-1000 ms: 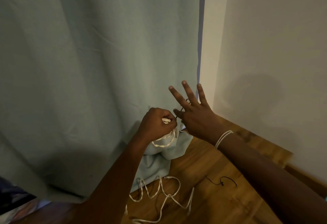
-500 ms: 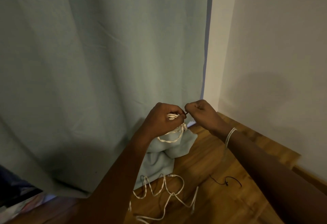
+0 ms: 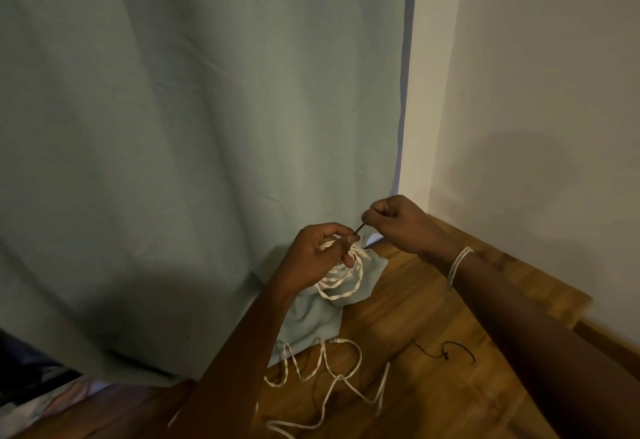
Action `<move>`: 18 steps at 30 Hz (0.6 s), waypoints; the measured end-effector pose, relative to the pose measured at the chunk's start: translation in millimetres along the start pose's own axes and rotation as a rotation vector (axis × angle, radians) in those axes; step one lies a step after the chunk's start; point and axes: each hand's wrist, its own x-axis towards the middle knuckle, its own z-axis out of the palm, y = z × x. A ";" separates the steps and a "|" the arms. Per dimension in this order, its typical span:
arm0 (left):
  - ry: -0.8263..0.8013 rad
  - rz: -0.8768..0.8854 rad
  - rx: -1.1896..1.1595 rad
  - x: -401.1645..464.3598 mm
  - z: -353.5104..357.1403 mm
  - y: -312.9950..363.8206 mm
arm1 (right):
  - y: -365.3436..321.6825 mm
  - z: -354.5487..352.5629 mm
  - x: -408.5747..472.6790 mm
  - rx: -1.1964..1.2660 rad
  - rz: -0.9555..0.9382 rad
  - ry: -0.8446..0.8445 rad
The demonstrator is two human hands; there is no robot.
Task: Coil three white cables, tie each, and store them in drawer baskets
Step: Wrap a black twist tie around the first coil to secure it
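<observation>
Fingers of your left hand point(image 3: 317, 255) curl round the coiled white cable point(image 3: 341, 277); right hand point(image 3: 398, 222) pinches a dark tie point(image 3: 358, 229), pulling it out. First coil w/ tie underway; loose cable point(image 3: 332, 369) on floor uncoiled, nothing stored yet.

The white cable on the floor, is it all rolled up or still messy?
Still messy. The white cable on the floor sprawls in loose wavy loops across the wooden floor, uncoiled and untied.

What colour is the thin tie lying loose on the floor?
Black. The loose tie shows best in the head view, on the wooden floor.
</observation>
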 end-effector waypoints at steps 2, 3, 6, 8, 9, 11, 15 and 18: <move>0.092 -0.075 -0.048 2.0 0.1 -4.0 | 0.3 -3.2 2.2 -0.053 -0.044 -0.015; 0.181 -0.126 -0.086 3.2 0.8 -4.1 | -1.0 -2.4 2.4 -0.095 -0.084 -0.004; 0.399 -0.282 -0.225 8.9 3.8 4.9 | -3.7 13.2 -1.6 -0.276 -0.221 0.098; 0.444 -0.381 -0.370 13.5 3.4 11.3 | -2.6 29.5 -9.3 -0.394 -0.334 0.208; 0.453 -0.420 -0.429 15.2 1.1 13.9 | -2.3 36.3 -12.7 -0.433 -0.381 0.237; 0.453 -0.467 -0.523 18.1 -5.3 14.8 | -2.8 48.5 -20.1 -0.504 -0.421 0.217; 0.377 -0.498 -0.613 17.5 -10.2 13.1 | -3.8 60.8 -26.8 -0.839 -0.436 0.188; 0.356 -0.446 -0.543 15.6 -8.2 10.6 | -2.9 67.9 -28.3 -0.894 -0.418 0.096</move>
